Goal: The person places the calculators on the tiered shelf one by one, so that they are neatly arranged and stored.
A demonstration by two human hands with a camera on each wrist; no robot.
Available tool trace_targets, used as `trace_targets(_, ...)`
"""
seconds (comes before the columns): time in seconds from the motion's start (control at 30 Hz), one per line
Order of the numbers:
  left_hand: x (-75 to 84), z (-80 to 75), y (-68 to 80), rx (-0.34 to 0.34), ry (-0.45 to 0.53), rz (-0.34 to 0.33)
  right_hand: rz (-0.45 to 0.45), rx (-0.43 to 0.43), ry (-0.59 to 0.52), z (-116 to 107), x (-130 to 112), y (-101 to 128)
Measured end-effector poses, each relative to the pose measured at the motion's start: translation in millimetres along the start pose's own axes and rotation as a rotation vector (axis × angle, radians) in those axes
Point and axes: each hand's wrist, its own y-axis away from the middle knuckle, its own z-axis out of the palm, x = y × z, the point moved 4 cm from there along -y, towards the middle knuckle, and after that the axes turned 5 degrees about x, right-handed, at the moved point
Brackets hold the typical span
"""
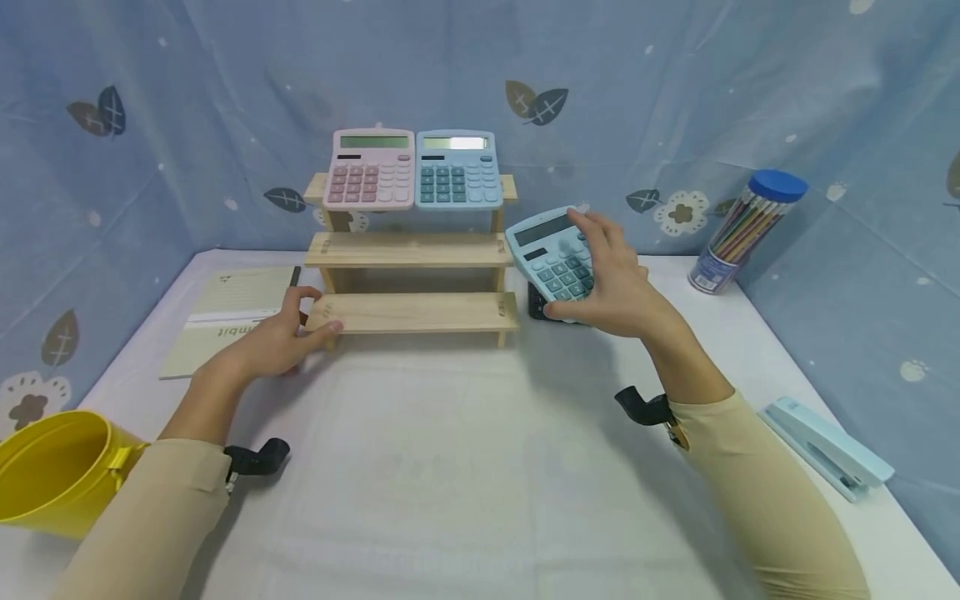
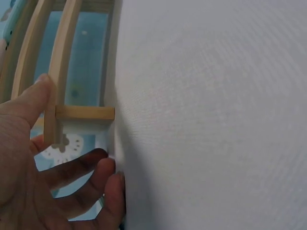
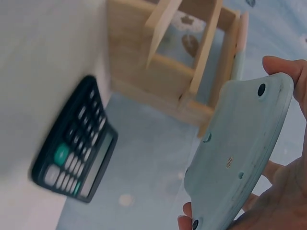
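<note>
- Nearest my head camera, both beige sleeves come into view, and a yellow bucket sits by my left elbow, well behind my left hand.
- My left hand rests at the left end of the wooden step shelf; the thumb lies along the front edge of the bottom step, the fingers loosely curl round its corner. From the left wrist view I see the thumb against a wooden slat and the fingers bent beneath it.
- Just beyond that hand lies a notebook with a dark pen at its edge.
- My right hand holds a light blue calculator lifted off the table, tilted with keys toward me, thumb at its lower edge and fingers wrapped over the top and far side. From the right wrist view I see its pale underside.
- Directly beneath that hand, touching the table, lies a black calculator, just beside the shelf's right end.
- Up and to the left of my right hand, on the top step, a pink calculator and a blue calculator lean side by side.
- Farther right of it stands a pencil tube with a blue lid; back near my right forearm lies a pale blue stapler.
</note>
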Motion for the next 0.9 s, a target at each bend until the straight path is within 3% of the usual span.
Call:
trace_targets(0.43, 4.8, -1.4, -4.6, -0.009, 0.038, -0.004, -0.048, -0.018, -0.017, 15, -31, -10)
trace_targets(0.9, 2.4, 2.8, 3.3, 0.021, -0.001, 0.03, -0.145, -0.15, 0.016, 41, -69, -20)
